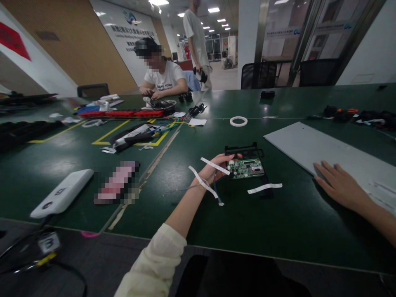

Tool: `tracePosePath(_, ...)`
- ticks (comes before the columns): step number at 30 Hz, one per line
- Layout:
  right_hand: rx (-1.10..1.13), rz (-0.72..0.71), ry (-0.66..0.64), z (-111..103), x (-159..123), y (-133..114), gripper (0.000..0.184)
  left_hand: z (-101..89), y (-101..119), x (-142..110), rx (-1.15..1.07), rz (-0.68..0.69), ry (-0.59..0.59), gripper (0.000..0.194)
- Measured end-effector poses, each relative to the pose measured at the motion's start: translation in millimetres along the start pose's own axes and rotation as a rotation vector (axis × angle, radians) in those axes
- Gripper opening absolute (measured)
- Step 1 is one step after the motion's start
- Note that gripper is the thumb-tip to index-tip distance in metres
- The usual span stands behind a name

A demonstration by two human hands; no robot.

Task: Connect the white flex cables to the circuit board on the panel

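My left hand (220,165) grips the left side of a green circuit board (246,168) just above the table. A black bracket (244,151) stands at the board's far edge, and a dark flat piece hangs from its near side. Thin cables with connectors (220,203) dangle beside my left wrist. White tape strips (203,181) lie over that wrist, and another tape strip (265,188) is on the near side of the board. My right hand (337,181) rests with fingers stretched on the left edge of a light grey panel (297,140), holding nothing.
A white tape roll (238,121) lies beyond the board. To the left are a phone (116,182), a white power bank (63,194) and a black-and-white device (136,135). One person (163,78) sits across the table; another person (198,45) stands behind.
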State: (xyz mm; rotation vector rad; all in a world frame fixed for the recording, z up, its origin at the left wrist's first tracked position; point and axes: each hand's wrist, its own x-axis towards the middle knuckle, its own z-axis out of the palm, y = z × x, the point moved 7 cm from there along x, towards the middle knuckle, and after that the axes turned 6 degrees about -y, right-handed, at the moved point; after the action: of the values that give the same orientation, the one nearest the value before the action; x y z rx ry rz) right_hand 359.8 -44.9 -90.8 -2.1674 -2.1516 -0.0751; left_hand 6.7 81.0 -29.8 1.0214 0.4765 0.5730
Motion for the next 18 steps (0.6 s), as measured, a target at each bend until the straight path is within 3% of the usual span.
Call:
tracePosePath(7,-0.005,-0.128,-0.039,7,-4,-34,0.062,4.9,2,-3,0.004,-0.016,-0.022,0.037)
tracePosePath(18,0.109,-0.3,-0.146,-17,-6,-98,0.061,2.1,7,-5,0.04,-0.018,0.039,0.037)
